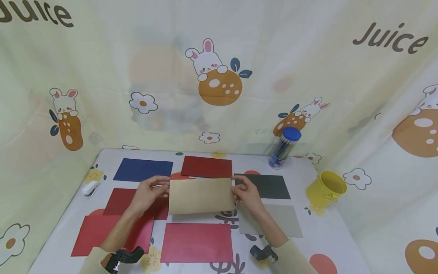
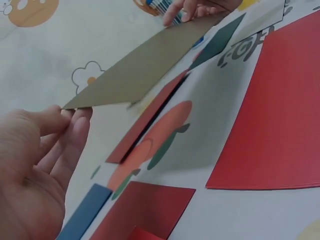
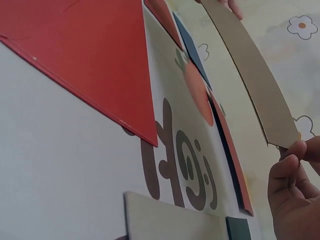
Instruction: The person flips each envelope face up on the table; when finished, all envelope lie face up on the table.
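Both hands [image 1: 147, 194] [image 1: 247, 195] pinching tan envelope [image 1: 201, 196], flat, lifted off table

The word "Juice" stood in dark brown script on the backdrop cloth [image 1: 260, 57], and it turned up twice. Once at the upper right of the head view, whole and clear. Once at the upper left, where the frame cut off the top of the first letter, so only "uice" and part of the "J" showed. On the tablecloth [image 1: 202, 219], dark brown print lay between the card sheets, half covered in the head view. The right wrist view caught the same print sideways, and it could not be read. The pen tube [image 1: 284, 148] by the backdrop showed no label that could be read.
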A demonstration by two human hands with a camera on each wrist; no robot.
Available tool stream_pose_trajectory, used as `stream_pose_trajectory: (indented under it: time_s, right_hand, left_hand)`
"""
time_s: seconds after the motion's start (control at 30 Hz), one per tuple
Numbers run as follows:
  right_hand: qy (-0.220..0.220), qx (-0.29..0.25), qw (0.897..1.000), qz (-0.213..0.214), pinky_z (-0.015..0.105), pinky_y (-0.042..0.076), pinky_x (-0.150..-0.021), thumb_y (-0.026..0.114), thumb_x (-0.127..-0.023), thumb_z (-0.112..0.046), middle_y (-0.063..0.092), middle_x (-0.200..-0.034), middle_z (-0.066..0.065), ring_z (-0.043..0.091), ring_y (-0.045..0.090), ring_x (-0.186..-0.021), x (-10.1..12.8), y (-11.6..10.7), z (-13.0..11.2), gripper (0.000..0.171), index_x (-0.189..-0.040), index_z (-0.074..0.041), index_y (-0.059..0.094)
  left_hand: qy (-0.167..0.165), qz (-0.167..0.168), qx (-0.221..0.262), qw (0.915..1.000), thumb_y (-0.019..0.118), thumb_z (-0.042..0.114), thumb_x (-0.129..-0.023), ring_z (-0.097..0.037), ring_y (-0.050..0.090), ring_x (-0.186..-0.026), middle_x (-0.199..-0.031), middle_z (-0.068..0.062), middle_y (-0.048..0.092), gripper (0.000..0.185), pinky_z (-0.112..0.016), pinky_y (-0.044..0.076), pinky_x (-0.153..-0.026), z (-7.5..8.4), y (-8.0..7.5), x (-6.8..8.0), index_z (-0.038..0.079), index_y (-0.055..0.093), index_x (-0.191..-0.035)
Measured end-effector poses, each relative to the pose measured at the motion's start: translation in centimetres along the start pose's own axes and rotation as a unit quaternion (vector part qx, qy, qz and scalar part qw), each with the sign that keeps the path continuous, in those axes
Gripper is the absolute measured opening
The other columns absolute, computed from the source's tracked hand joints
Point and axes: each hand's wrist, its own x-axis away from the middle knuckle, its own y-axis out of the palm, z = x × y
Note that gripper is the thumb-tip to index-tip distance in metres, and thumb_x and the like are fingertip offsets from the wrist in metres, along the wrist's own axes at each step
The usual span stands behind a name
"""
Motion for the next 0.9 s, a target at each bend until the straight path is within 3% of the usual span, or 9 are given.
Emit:
stream_pose_trajectory:
  time_s: [0.17,0.33,0.57,0.7,0.9]
  right_hand:
    - [0.010,-0.005,1.000,0.011,0.031,0.051,-0.064,0.062,-0.098,-0.007,0.061,-0.085,0.016,0.021,0.054,-0.072,-0.6,0.0,1.8,0.034,-0.132,-0.007,0.061]
    - [0.008,-0.013,1.000,0.012,0.029,0.050,-0.063,0.067,-0.096,-0.011,0.062,-0.082,0.008,0.017,0.054,-0.070,-0.5,0.1,2.0,0.028,-0.124,-0.006,0.067]
    - [-0.001,0.001,1.000,-0.002,0.026,0.043,-0.060,0.064,-0.100,-0.019,0.064,-0.094,0.007,0.017,0.052,-0.074,-0.2,-0.1,1.9,0.025,-0.120,-0.007,0.072]
    - [-0.015,0.020,1.000,-0.012,0.029,0.043,-0.059,0.062,-0.101,-0.020,0.066,-0.104,0.006,0.017,0.050,-0.071,0.0,-0.2,1.6,0.024,-0.121,-0.010,0.073]
    - [-0.032,0.012,0.999,-0.026,0.031,0.041,-0.058,0.063,-0.100,-0.018,0.065,-0.100,0.008,0.017,0.049,-0.067,0.1,-0.3,1.6,0.024,-0.120,-0.009,0.073]
  left_hand:
    - [0.019,0.003,-0.009,0.9998,0.071,0.013,-0.095,-0.020,0.075,-0.091,-0.117,-0.022,0.069,0.036,-0.031,0.061,-0.078,0.1,-0.2,0.4,0.001,0.064,-0.128]
    - [0.025,0.008,0.008,0.9996,0.072,0.012,-0.094,-0.019,0.075,-0.089,-0.113,-0.024,0.070,0.038,-0.034,0.061,-0.078,-0.1,-0.4,0.6,-0.004,0.064,-0.127]
    - [0.041,0.015,0.018,0.9989,0.071,0.010,-0.094,-0.020,0.075,-0.085,-0.105,-0.023,0.071,0.033,-0.032,0.061,-0.077,-0.1,-0.6,0.6,-0.005,0.066,-0.123]
    - [0.045,0.027,-0.001,0.9986,0.072,0.013,-0.094,-0.019,0.075,-0.085,-0.103,-0.018,0.072,0.031,-0.031,0.061,-0.079,-0.2,-0.8,0.6,-0.003,0.068,-0.121]
    - [0.040,0.053,-0.066,0.9956,0.073,0.023,-0.094,-0.016,0.070,-0.090,-0.106,-0.011,0.072,0.029,-0.028,0.058,-0.083,-0.4,-0.8,0.7,0.006,0.072,-0.117]
